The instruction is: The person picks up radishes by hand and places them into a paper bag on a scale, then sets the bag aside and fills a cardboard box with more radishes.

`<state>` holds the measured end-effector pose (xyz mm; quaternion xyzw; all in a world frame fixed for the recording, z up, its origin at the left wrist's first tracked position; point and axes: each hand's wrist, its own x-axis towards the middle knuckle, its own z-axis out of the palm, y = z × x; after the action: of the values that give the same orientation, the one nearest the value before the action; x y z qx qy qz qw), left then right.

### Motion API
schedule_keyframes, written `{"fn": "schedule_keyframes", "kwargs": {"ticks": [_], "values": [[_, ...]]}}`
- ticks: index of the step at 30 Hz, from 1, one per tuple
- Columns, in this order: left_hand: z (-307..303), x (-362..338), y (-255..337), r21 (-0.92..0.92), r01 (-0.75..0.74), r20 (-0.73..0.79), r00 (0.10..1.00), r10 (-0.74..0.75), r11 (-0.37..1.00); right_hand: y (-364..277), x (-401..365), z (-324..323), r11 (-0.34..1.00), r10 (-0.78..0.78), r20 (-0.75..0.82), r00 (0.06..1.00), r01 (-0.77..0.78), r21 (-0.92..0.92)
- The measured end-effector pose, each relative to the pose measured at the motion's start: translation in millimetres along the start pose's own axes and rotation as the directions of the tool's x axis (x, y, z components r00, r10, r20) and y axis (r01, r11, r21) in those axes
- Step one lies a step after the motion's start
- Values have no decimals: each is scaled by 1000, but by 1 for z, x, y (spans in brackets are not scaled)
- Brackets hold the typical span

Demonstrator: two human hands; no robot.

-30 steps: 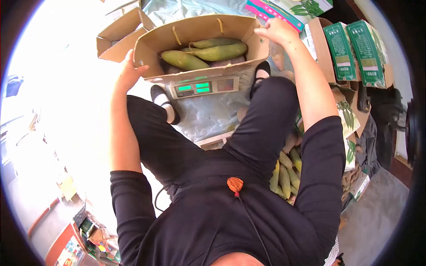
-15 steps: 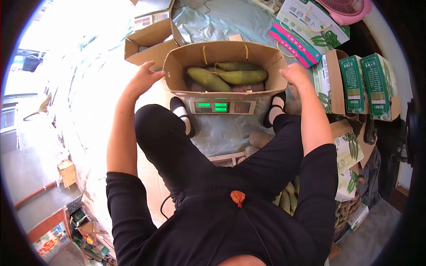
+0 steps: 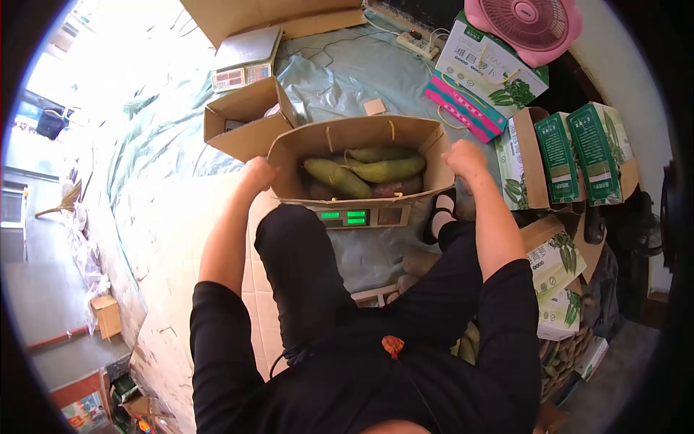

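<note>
underfoot: clouded plastic sheeting point(image 3: 347, 79)
near: grey digital scale point(image 3: 361, 217)
over it: open brown cardboard box point(image 3: 361, 134)
box's side edges: bare left hand point(image 3: 260, 174), bare right hand point(image 3: 465, 158), fingers curled; cannot tell if gripping
inside: long green vegetables point(image 3: 390, 170)
far: round pink fan point(image 3: 526, 25)

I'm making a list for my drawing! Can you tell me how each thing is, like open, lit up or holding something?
Big box: open at the top
Green vegetables: lying inside the big box
Scale display: lit green
Smaller box: open
Pink fan: can't tell whether it's spinning
Left hand: at the big box's left edge, grip unclear
Right hand: at its right edge, grip unclear
</note>
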<state>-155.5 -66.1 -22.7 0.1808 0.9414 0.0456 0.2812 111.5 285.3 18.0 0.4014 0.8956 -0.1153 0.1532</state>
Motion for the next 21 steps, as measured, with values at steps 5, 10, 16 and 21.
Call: {"fn": "schedule_keyframes", "kwargs": {"ticks": [5,10,16,21], "values": [[5,1,-28,-69,-101,-87,992,95,992,-8,-4,-7,998,-17,-69,997,21,57],[-2,-8,-59,-111,-44,-54,998,38,993,-38,-6,-13,992,-100,-125,987,109,69],[3,-37,-152,-383,-31,-124,992,-18,923,-121,-10,-14,957,-274,-209,939,289,42],[13,-103,-236,-492,51,-238,952,-191,869,-216,-32,4,880,-462,-193,866,474,19]]}}
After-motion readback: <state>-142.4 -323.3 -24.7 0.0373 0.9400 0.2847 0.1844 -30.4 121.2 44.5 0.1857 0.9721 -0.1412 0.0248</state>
